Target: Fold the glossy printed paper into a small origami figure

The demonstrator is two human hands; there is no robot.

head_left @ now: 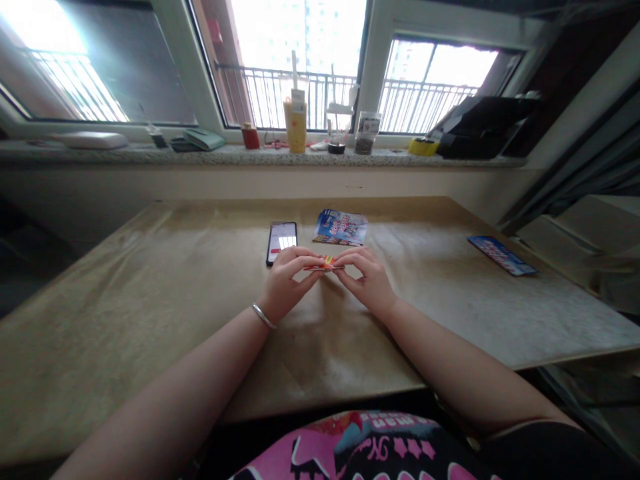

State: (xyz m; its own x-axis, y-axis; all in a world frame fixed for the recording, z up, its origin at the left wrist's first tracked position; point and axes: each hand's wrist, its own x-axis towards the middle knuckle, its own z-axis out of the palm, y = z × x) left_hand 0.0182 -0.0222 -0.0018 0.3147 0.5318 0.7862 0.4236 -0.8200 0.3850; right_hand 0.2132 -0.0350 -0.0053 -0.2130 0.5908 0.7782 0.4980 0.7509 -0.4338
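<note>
Both my hands meet over the middle of the wooden table (150,300). My left hand (285,283) and my right hand (367,280) pinch a small flat red and yellow folded paper piece (324,265) between their fingertips, each holding one end. A silver bracelet sits on my left wrist. Just behind my left hand lies a phone (281,241) with its screen lit. A blue printed packet (341,227) lies behind my right hand.
Another blue packet (501,255) lies near the table's right edge. The windowsill (125,155) behind holds a yellow bottle (296,125), a red cup (250,136), a jar (367,133), a yellow tape roll (423,146) and a black device (480,127).
</note>
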